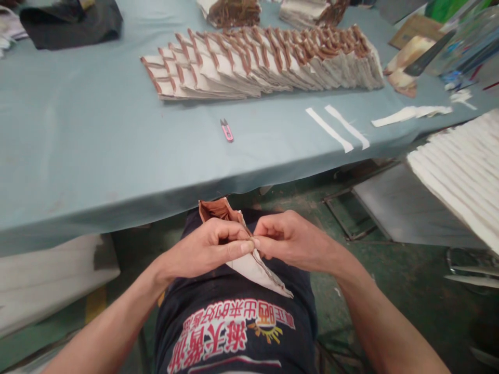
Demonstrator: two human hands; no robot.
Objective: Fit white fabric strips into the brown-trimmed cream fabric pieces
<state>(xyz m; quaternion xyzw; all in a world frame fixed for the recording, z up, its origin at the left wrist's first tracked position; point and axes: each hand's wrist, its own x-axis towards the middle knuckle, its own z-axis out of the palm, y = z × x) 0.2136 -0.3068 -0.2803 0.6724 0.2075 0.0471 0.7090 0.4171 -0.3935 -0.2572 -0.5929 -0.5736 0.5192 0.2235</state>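
Over my lap I hold a folded white cloth piece with a brown lining (253, 272). My left hand (212, 246) pinches its edge between thumb and fingers. Close against it, my right hand (294, 241) pinches the same edge, the two thumb tips nearly touching. The brown end of the piece points toward the table, and its white end hangs down to the right over a dark printed apron (234, 332). Whatever lies right between the fingertips is too small to make out.
A blue-covered table (97, 135) stands ahead. On it lie pink thread snips (226, 131), white strips (329, 130) and a long row of similar brown-and-white cloth pieces (268, 65). A black cloth (72, 26) is at the far left. White stacked material (463, 171) stands at the right.
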